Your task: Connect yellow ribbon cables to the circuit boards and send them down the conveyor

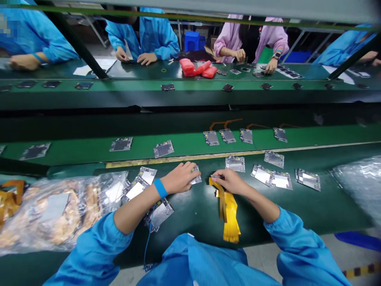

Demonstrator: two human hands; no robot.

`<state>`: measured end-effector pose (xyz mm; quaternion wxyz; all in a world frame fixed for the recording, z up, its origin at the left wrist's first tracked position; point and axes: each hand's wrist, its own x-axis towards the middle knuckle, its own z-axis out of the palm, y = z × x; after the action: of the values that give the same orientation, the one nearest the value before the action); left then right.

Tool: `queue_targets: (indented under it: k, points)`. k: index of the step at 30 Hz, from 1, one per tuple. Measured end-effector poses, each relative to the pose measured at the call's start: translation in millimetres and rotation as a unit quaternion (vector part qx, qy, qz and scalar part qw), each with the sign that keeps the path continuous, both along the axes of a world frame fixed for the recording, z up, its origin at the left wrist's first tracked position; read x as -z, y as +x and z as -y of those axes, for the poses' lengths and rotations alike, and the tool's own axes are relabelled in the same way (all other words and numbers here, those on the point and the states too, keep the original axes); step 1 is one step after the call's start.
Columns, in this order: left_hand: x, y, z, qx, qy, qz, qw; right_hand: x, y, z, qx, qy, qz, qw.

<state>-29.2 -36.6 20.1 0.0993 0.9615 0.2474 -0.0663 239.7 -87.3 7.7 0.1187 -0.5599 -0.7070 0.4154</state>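
My left hand (182, 177), a blue band at its wrist, is closed over a small circuit board (196, 174) lying on the green bench; its fingers hide most of the board. To its right, my right hand (229, 181) pinches a thin grey piece (218, 176). Whether that piece belongs to the cables under it I cannot tell. Yellow flex cables (231, 218) lie in a bundle just below these fingers, fanned toward me. Behind the right hand is another circuit board (235, 163). More boards (160, 214) lie partly stacked beside my left forearm.
Clear plastic bags (59, 214) of orange-brown parts lie at left, bubble wrap (360, 186) at right. Several boards (279, 179) rest right of my hand. A green strip (187, 147) beyond carries spaced boards, some with orange cables. Co-workers (149, 35) sit at the opposite bench.
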Motion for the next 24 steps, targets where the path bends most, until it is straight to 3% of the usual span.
queue_targets:
  k: [9, 16, 24]
  points:
    - [-5.0, 12.4, -2.3, 0.002, -0.009, -0.012, 1.000, 4.2, 0.1, -5.7, -0.088, -0.012, 0.017, 0.996]
    - [-0.2, 9.5, -1.6, -0.003, -0.016, 0.005, 1.000, 5.1, -11.9, -14.3, -0.043, -0.019, 0.029, 0.998]
    - [12.2, -2.1, 7.9, -0.039, -0.005, 0.042, 0.998, 4.0, -33.5, -27.0, 0.002, 0.029, 0.089, 0.996]
